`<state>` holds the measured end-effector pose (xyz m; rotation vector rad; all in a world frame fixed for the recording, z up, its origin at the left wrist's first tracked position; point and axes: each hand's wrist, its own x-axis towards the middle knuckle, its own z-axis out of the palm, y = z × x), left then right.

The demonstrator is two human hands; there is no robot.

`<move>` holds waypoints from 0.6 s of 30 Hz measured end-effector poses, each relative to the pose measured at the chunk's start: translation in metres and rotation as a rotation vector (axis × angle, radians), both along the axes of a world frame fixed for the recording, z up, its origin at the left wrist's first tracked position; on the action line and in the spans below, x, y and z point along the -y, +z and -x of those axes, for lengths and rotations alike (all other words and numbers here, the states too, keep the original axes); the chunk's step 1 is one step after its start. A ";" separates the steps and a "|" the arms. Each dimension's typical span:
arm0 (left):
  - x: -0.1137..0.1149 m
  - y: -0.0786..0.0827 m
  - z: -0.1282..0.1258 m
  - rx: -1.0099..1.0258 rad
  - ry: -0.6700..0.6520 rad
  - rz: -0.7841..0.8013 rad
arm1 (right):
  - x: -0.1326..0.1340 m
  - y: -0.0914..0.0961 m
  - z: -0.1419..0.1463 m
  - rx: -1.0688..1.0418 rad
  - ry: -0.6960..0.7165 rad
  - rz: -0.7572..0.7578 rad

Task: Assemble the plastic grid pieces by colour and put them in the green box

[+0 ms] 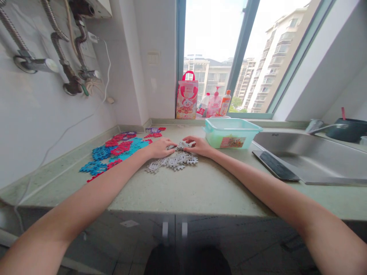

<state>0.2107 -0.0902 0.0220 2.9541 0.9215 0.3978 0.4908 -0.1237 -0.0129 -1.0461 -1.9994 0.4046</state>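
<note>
Both my arms reach forward over a pale green countertop (200, 187). My left hand (162, 148) and my right hand (197, 145) meet over a cluster of white interlocking plastic tiles (173, 161). Their fingers are curled and pinched together on one white tile piece (181, 144) held between them. More white tiles lie joined in a row just in front of the hands. A spread of blue, red and purple tiles (114, 151) lies to the left of my left hand.
A teal plastic tub (231, 132) stands just right of my right hand. A steel sink (312, 158) with a dark phone-like slab (275, 165) on its edge fills the right. A pink bag (187, 100) and bottles (216, 104) stand at the window.
</note>
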 end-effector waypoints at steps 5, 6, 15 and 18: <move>-0.003 -0.001 0.004 0.002 0.054 -0.034 | 0.002 0.001 -0.004 0.119 -0.010 0.029; -0.004 -0.001 0.005 0.030 0.069 -0.026 | 0.002 0.002 -0.004 0.138 -0.026 0.031; 0.002 0.007 0.005 0.377 0.206 -0.035 | 0.004 0.007 0.001 0.177 0.057 0.093; 0.006 0.008 0.001 0.398 0.175 -0.006 | 0.002 0.004 0.004 0.144 0.074 0.090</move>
